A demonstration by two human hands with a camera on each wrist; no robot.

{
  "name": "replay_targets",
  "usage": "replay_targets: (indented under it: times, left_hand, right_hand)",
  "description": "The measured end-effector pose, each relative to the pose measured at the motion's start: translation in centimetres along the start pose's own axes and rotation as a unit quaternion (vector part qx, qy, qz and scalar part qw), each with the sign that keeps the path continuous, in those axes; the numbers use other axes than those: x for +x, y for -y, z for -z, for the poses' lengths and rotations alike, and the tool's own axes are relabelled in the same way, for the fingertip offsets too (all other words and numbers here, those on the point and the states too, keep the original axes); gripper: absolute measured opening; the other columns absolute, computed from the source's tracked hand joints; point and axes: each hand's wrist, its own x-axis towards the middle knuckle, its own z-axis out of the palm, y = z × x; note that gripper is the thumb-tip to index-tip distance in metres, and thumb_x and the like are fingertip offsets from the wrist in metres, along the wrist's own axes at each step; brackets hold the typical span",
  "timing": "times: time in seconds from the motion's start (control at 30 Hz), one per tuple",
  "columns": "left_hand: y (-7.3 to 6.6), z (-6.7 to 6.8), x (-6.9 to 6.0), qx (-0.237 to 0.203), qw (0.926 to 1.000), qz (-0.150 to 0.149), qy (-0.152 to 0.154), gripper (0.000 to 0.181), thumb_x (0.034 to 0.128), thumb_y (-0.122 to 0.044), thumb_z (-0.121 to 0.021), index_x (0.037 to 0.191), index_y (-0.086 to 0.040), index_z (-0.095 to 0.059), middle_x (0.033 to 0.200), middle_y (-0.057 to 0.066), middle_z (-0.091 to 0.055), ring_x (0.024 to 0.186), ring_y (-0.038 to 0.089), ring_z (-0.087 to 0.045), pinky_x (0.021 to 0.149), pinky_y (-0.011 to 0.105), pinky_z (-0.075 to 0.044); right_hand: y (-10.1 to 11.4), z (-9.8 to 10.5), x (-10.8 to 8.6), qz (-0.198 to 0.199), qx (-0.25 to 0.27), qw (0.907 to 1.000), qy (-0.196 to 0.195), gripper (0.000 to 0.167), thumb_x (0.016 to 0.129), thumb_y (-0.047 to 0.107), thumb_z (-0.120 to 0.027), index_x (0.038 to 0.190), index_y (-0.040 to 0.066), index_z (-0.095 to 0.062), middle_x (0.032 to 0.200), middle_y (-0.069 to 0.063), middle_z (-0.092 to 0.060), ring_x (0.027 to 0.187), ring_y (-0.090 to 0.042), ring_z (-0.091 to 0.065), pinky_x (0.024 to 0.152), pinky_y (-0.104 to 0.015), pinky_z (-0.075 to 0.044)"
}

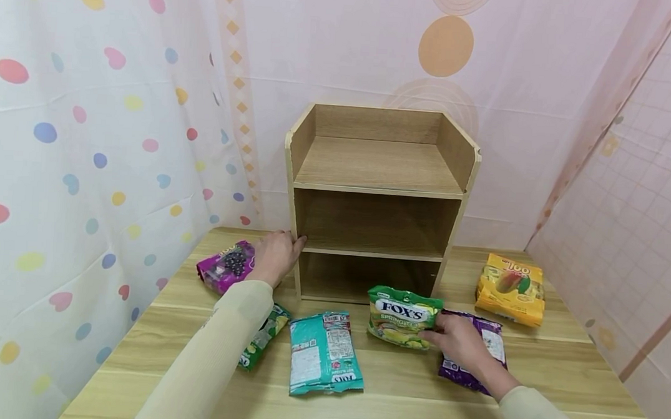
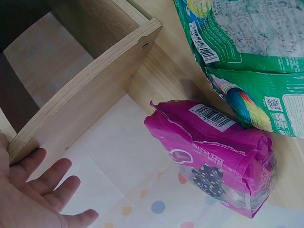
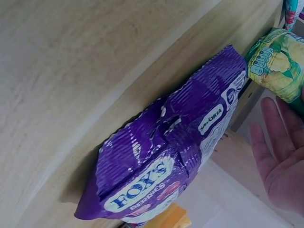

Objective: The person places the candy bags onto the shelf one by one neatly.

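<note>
A small wooden shelf (image 1: 370,190) with an open top and two compartments stands at the back of the table. My left hand (image 1: 277,255) grips the front edge of its left side panel, the thumb reaching round it; the other fingers (image 2: 52,175) are loosely spread outside. My right hand (image 1: 464,345) holds a green FOX'S candy bag (image 1: 401,317) by its lower right corner, in front of the bottom compartment. That bag is partly cut off in the right wrist view. Beneath this hand lies a purple FOX'S berries bag (image 3: 164,142), partly covered in the head view.
A magenta grape candy bag (image 2: 213,152) lies left of the shelf. Nearer are a green bag (image 2: 256,61), partly behind my left sleeve, and a teal FOX'S bag (image 1: 325,353). A yellow mango candy bag (image 1: 512,289) sits at right. Patterned curtains enclose the table (image 1: 394,406).
</note>
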Motion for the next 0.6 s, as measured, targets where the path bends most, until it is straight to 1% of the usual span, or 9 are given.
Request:
replay_targets:
  times: [0.13, 0.2, 0.23, 0.3, 0.4, 0.47, 0.6]
  left_hand:
    - [0.0, 0.0, -0.1, 0.001, 0.9999, -0.010, -0.013, 0.047, 0.1041, -0.040, -0.048, 0.089, -0.001, -0.069, 0.106, 0.021, -0.067, 0.105, 0.042, -0.060, 0.100, 0.065, -0.033]
    - [0.0, 0.0, -0.2, 0.000, 0.9998, -0.013, -0.014, 0.047, 0.1043, -0.040, -0.047, 0.092, 0.000, -0.069, 0.110, 0.022, -0.066, 0.109, 0.042, -0.059, 0.104, 0.069, -0.027]
    - [0.0, 0.1, -0.1, -0.001, 0.9998, -0.012, -0.015, 0.047, 0.1042, -0.040, -0.047, 0.092, 0.000, -0.070, 0.111, 0.022, -0.066, 0.110, 0.042, -0.059, 0.105, 0.069, -0.026]
    - [0.0, 0.1, -0.1, -0.003, 0.9999, -0.011, -0.012, 0.047, 0.1043, -0.040, -0.047, 0.093, 0.000, -0.070, 0.113, 0.022, -0.066, 0.112, 0.042, -0.058, 0.106, 0.070, -0.023]
    - [0.0, 0.1, -0.2, -0.004, 0.9999, -0.009, -0.009, 0.047, 0.1044, -0.040, -0.047, 0.093, -0.001, -0.070, 0.114, 0.022, -0.065, 0.114, 0.042, -0.057, 0.107, 0.070, -0.022]
    - [0.0, 0.1, -0.2, -0.006, 0.9999, -0.008, -0.008, 0.046, 0.1044, -0.039, -0.047, 0.094, 0.000, -0.070, 0.115, 0.022, -0.065, 0.115, 0.042, -0.057, 0.107, 0.070, -0.021]
    - [-0.1, 0.1, -0.2, -0.006, 0.9999, -0.009, -0.010, 0.045, 0.1042, -0.039, -0.048, 0.093, -0.001, -0.070, 0.114, 0.022, -0.066, 0.114, 0.042, -0.057, 0.107, 0.071, -0.021]
  right_hand:
    - [0.3, 0.0, 0.1, 0.007, -0.004, 1.0000, -0.003, 0.015, 0.089, 0.021, -0.075, 0.096, 0.008, -0.074, 0.085, 0.002, -0.070, 0.061, -0.011, -0.048, 0.051, -0.026, -0.036]
    - [0.6, 0.0, 0.1, 0.014, -0.006, 0.9999, -0.003, 0.013, 0.090, 0.021, -0.074, 0.093, 0.009, -0.074, 0.080, 0.004, -0.067, 0.058, -0.011, -0.044, 0.050, -0.026, -0.034]
    - [0.7, 0.1, 0.1, 0.019, -0.009, 0.9998, -0.003, 0.012, 0.090, 0.021, -0.074, 0.093, 0.010, -0.073, 0.078, 0.006, -0.065, 0.058, -0.010, -0.043, 0.050, -0.026, -0.034]
    - [1.0, 0.1, 0.1, 0.031, -0.018, 0.9993, -0.004, 0.011, 0.091, 0.022, -0.073, 0.087, 0.012, -0.071, 0.070, 0.008, -0.059, 0.055, -0.009, -0.040, 0.050, -0.025, -0.033]
    - [1.3, 0.0, 0.2, 0.051, -0.027, 0.9983, -0.010, 0.018, 0.091, 0.022, -0.073, 0.077, 0.015, -0.064, 0.061, 0.010, -0.046, 0.052, -0.006, -0.037, 0.049, -0.024, -0.031]
    - [1.4, 0.0, 0.2, 0.063, -0.034, 0.9974, -0.012, 0.027, 0.091, 0.022, -0.073, 0.070, 0.016, -0.056, 0.058, 0.010, -0.037, 0.050, -0.005, -0.034, 0.048, -0.023, -0.030]
    - [1.9, 0.1, 0.2, 0.081, -0.037, 0.9959, -0.011, 0.032, 0.092, 0.022, -0.072, 0.068, 0.017, -0.052, 0.056, 0.011, -0.033, 0.047, -0.003, -0.032, 0.047, -0.023, -0.029]
